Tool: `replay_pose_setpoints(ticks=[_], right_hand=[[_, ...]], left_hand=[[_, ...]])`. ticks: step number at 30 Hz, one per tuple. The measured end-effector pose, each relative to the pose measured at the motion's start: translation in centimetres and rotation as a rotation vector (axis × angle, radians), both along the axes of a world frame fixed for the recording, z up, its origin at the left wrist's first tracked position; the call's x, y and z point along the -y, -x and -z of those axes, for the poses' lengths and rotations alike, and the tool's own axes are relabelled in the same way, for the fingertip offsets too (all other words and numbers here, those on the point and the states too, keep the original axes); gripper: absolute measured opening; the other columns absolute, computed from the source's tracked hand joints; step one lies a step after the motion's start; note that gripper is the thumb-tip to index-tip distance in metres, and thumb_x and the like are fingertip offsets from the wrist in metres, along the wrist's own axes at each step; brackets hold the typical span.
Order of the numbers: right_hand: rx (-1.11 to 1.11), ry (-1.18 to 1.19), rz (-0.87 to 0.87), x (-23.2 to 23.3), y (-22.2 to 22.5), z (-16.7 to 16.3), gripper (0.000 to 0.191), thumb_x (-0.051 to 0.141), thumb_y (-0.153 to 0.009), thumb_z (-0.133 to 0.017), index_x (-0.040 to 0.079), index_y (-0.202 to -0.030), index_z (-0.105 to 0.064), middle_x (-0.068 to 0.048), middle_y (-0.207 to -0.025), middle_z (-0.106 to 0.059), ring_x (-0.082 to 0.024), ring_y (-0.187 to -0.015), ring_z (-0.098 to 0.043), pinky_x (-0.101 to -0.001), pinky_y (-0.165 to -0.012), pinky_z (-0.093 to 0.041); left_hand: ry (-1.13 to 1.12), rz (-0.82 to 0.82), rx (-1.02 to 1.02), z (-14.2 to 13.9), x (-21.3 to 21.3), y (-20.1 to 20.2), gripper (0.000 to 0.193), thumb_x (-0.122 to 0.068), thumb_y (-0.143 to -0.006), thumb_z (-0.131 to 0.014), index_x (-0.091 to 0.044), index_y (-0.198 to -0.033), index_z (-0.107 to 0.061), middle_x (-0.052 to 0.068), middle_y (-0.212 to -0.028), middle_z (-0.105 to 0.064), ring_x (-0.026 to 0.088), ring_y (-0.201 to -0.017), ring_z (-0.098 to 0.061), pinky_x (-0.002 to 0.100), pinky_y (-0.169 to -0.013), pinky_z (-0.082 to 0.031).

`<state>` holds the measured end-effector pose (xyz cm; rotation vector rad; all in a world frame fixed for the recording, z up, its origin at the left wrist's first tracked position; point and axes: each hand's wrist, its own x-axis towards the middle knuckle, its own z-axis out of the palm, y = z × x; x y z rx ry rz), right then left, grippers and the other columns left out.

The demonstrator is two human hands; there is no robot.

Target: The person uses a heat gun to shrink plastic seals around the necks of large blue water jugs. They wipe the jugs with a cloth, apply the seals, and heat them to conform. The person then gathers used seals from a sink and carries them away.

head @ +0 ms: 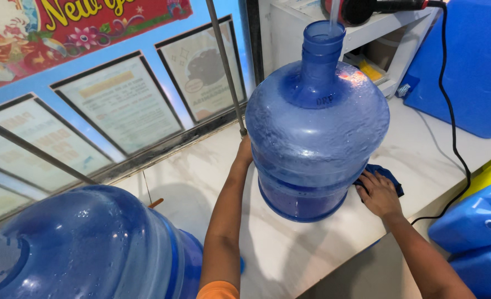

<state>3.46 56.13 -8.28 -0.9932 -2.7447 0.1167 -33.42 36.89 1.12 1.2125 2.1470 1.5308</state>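
Left hand [244,152] steadies ribbed jug [316,138] — right hand [378,194] presses cloth [386,176].

Glossy wet plastic jug [317,138]; dark cloth [386,176]; smooth marble-look counter [290,254].

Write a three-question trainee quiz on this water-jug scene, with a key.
1. True or false: the upright jug stands on the white counter.
2. What lies under the right hand? A) a dark blue cloth B) a sponge C) a bottle cap
3. Which hand rests on the side of the upright jug facing the window frames?

Key: 1 true. 2 A. 3 the left hand.
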Motion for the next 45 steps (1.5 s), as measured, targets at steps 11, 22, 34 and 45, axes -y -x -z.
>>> replay_pose_setpoints(ticks=[11,22,34,45], right_hand=[[0.049,0.011,0.024,-0.1,0.1,0.0,0.057,0.050,-0.100,-0.039,0.026,-0.151,-0.046,0.006,-0.164,-0.036,-0.026,-0.151,-0.029,-0.0451,-0.123,-0.021],[-0.030,-0.027,-0.020,0.1,-0.1,0.1,0.053,0.046,-0.099,-0.044,0.024,-0.146,-0.053,0.005,-0.162,-0.041,-0.028,-0.150,-0.034,-0.0457,-0.123,-0.023],[0.008,-0.009,0.003,0.2,0.1,-0.2,0.055,0.048,-0.100,-0.041,0.029,-0.151,-0.048,0.006,-0.163,-0.037,-0.026,-0.151,-0.032,-0.0447,-0.123,-0.022],[0.001,0.005,-0.003,-0.2,0.0,0.3,0.056,0.048,-0.099,-0.042,0.028,-0.151,-0.047,0.005,-0.164,-0.037,-0.027,-0.151,-0.031,-0.0456,-0.123,-0.022]], left_hand=[[0.005,0.018,0.048,-0.4,-0.6,0.3,0.054,-0.037,-0.099,-0.053,-0.004,-0.142,-0.057,0.020,-0.144,-0.060,0.034,-0.137,-0.054,0.040,-0.110,-0.045],[-0.108,-0.033,-0.165,-1.5,1.6,-0.2,0.037,-0.021,-0.097,-0.059,-0.005,-0.129,-0.065,0.020,-0.128,-0.070,0.036,-0.122,-0.066,0.040,-0.102,-0.050],[-0.136,-0.067,-0.087,-0.7,2.1,-0.1,0.034,-0.019,-0.098,-0.058,-0.006,-0.128,-0.065,0.022,-0.119,-0.073,0.036,-0.113,-0.070,0.040,-0.098,-0.053],[0.083,-0.090,-0.206,-0.5,1.8,0.0,0.033,-0.024,-0.093,-0.061,-0.005,-0.119,-0.070,0.023,-0.112,-0.075,0.038,-0.108,-0.071,0.041,-0.095,-0.055]])
